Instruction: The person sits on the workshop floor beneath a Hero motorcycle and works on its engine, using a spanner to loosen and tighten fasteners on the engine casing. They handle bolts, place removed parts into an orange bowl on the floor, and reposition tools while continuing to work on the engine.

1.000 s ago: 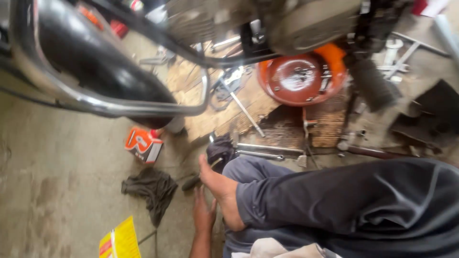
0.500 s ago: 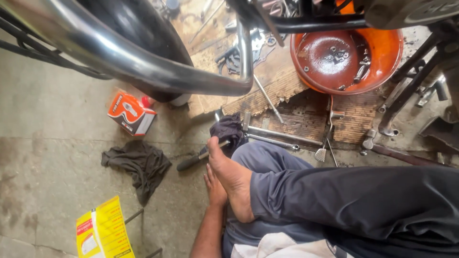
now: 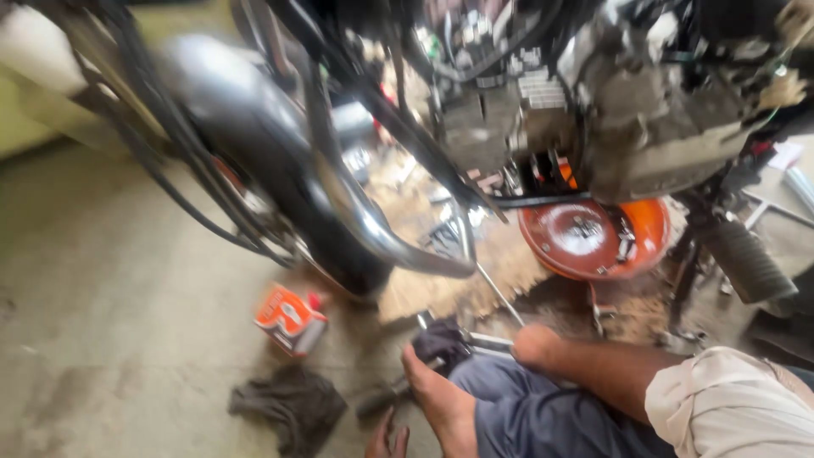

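Right hand: newly reaching toward long steel rods, fingers hidden, grip indeterminable. Left hand: fingers spread open on concrete floor.

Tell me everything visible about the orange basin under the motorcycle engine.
The orange basin is a round, shallow pan that looks like plastic, sitting flat on the ground under the motorcycle engine, whose lower edge hides the basin's far rim. Its inside is a darker, reddish colour, perhaps wet, though blur leaves that unsure. Small metal parts lie inside. Sawdust-like debris and a thin metal rod lie beside its near left edge. No hand touches it.
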